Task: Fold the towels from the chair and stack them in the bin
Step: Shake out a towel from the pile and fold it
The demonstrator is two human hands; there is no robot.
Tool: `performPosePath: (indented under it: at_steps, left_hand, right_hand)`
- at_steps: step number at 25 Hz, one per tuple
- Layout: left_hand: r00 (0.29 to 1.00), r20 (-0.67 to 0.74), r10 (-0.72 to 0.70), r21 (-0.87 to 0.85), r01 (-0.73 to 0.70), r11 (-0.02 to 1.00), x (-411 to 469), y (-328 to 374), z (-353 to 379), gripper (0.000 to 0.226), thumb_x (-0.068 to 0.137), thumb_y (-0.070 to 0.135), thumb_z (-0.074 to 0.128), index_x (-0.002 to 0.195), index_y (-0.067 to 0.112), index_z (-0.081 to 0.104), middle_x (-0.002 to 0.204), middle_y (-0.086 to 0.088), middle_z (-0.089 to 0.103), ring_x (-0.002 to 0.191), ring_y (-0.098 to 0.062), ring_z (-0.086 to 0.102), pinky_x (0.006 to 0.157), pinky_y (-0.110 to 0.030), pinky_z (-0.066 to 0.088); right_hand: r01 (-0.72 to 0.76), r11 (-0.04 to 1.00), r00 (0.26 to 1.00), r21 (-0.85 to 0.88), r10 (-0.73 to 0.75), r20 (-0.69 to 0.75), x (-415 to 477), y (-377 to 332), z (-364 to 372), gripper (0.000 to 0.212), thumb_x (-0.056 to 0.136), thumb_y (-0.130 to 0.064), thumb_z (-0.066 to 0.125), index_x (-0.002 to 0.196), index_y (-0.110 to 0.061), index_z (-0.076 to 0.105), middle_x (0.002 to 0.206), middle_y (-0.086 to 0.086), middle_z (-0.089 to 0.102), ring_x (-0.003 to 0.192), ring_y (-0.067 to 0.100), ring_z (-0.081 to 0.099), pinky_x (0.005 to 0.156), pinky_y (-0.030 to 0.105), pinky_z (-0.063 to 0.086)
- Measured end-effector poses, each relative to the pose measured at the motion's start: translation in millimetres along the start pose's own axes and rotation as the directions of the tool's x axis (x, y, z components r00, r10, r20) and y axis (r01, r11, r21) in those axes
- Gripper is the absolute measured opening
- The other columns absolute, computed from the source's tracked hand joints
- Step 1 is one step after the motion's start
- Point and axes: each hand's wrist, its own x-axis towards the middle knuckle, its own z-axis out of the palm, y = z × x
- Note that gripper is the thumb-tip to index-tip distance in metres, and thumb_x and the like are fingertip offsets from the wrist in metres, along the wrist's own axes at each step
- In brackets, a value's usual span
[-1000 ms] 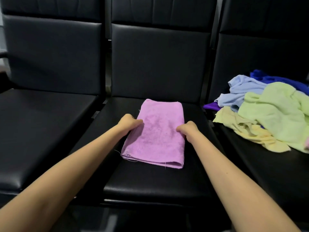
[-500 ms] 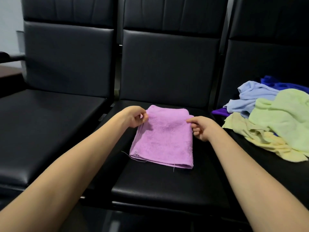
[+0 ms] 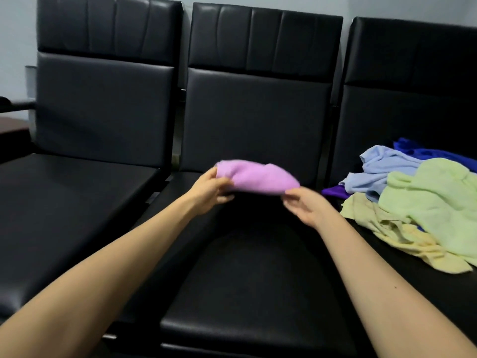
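A folded pink towel hangs in the air above the middle black chair seat, blurred by motion. My left hand grips its left end with thumb on top. My right hand pinches its right end at the fingertips. A loose pile of unfolded towels in light green, pale yellow, light blue, dark blue and purple lies on the right chair seat. No bin is in view.
Three black padded chairs stand side by side; the left chair seat holds nothing. A dark table edge shows at the far left. A pale wall lies behind the chair backs.
The pink towel lay flat on the middle seat with both hands at its side edges; now both hands have lifted it off the seat. The view has tilted upward.
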Motion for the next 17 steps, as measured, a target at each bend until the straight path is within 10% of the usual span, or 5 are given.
performPosePath:
  at_steps: [3,7,12,17]
  left_hand:
    - [0.965,-0.029,-0.260,0.257,0.258,0.931,-9,-30,-29,0.023,0.085,0.009,0.063,0.107,0.012,0.061,0.101,-0.007,0.059,0.082,-0.011,0.057,0.070,-0.021,0.051]
    - [0.969,-0.085,-0.232,0.478,0.244,0.844,-15,-29,-19,0.017,0.086,0.027,0.066,0.099,0.017,0.061,0.088,-0.002,0.061,0.075,-0.013,0.055,0.059,-0.018,0.042]
    - [0.887,-0.137,-0.442,0.787,0.368,0.495,-30,-8,-19,0.017,0.085,0.026,0.065,0.086,0.018,0.051,0.050,0.001,0.043,0.045,-0.011,0.034,0.041,-0.017,0.023]
    - [0.845,-0.231,-0.483,0.532,0.525,0.664,-27,-1,-33,0.038,0.088,0.044,0.062,0.066,0.016,0.049,0.056,0.001,0.043,0.052,-0.012,0.036,0.048,-0.021,0.024]
  right_hand:
    - [-0.342,0.862,0.938,-0.374,0.334,-0.089,-12,23,-14,0.012,0.090,-0.015,0.062,0.091,-0.011,0.051,0.085,0.004,0.048,0.069,0.016,0.051,0.046,0.025,0.053]
    - [-0.361,0.829,0.929,-0.427,0.283,-0.237,-16,34,-13,0.030,0.088,-0.035,0.064,0.077,-0.013,0.047,0.073,0.004,0.041,0.057,0.010,0.034,0.034,0.016,0.034]
    - [-0.373,0.382,0.909,-0.845,0.336,-0.249,-28,23,-24,0.032,0.082,-0.028,0.065,0.063,-0.015,0.042,0.060,-0.001,0.032,0.049,0.009,0.022,0.037,0.017,0.018]
    - [-0.209,0.385,0.967,-0.899,0.218,-0.131,-31,10,-25,0.028,0.087,-0.040,0.062,0.080,-0.013,0.059,0.065,-0.001,0.043,0.054,0.010,0.031,0.048,0.020,0.026]
